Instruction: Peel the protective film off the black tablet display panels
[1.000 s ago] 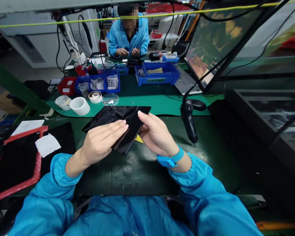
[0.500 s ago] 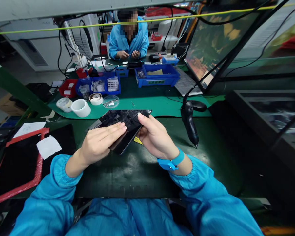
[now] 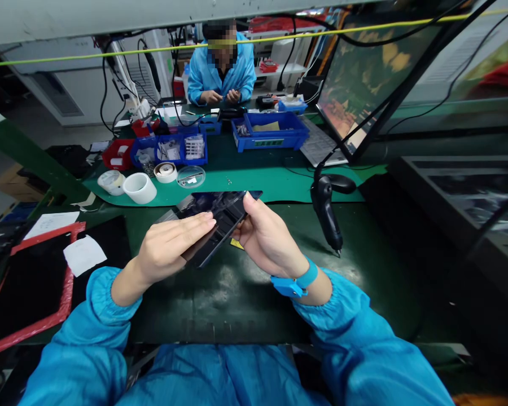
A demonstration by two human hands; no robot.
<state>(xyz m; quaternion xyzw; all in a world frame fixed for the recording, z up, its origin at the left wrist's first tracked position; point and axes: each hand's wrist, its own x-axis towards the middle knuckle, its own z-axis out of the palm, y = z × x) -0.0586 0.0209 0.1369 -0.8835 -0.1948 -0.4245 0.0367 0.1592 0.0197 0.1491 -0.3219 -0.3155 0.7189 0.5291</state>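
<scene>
I hold a flat black glossy panel [image 3: 222, 217] above the dark green bench mat [image 3: 237, 293], tilted with its near edge low. My left hand [image 3: 169, 248] lies across its near left part, fingers straight and pressed together on the top face, thumb hidden beneath. My right hand [image 3: 266, 237] grips the panel's right edge, index finger reaching up along that edge. A small yellow piece [image 3: 236, 243] shows on the mat just under the panel. A blue strap circles my right wrist.
A black handheld scanner [image 3: 325, 211] stands right of my hands. A red-framed black tray [image 3: 29, 282] with white papers lies left. White tape rolls [image 3: 139, 187], a clear dish and blue parts bins [image 3: 271, 129] sit behind. A monitor [image 3: 364, 73] leans at right. Another person in blue works across the bench.
The panel has tipped steeper, its far edge rising and its near edge dropping. Both hands kept their hold and shifted slightly with it.
</scene>
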